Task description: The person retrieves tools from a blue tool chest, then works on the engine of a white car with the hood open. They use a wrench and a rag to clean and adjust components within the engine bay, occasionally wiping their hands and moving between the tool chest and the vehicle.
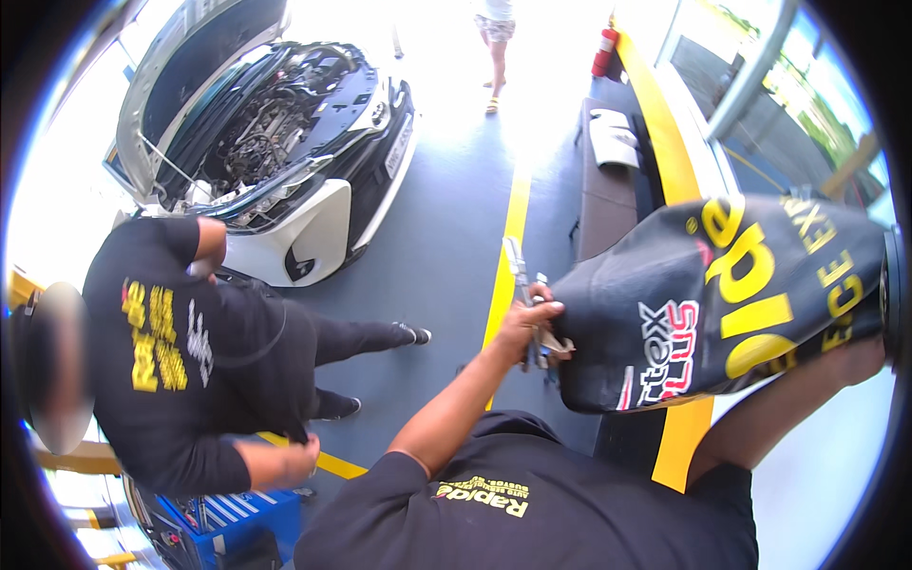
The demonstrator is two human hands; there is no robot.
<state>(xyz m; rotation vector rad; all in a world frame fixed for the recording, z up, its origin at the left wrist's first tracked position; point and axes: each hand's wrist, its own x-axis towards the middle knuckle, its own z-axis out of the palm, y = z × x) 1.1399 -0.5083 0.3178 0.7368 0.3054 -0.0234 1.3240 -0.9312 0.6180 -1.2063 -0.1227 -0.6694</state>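
Observation:
My left hand (530, 328) is closed around a bunch of silver metal hand tools (518, 261), their exact kind hard to make out. A pale scrap pokes out below its fingers. Right beside that hand hangs a large black cover (608, 323) with yellow, white and red print, like a car fender cover; the left thumb reaches its edge. My right arm (807, 389) is raised at the far right, running up under the cover. The fingers of that hand are hidden by the cover and the picture's rim.
At left stands a co-worker (209, 342) in black, beside a white car (323, 233) with its hood up. A blue tool cart (237, 532) is at lower left. A dark bench (605, 204) and a red fire extinguisher (605, 52) line the right. Another person (495, 38) stands far ahead.

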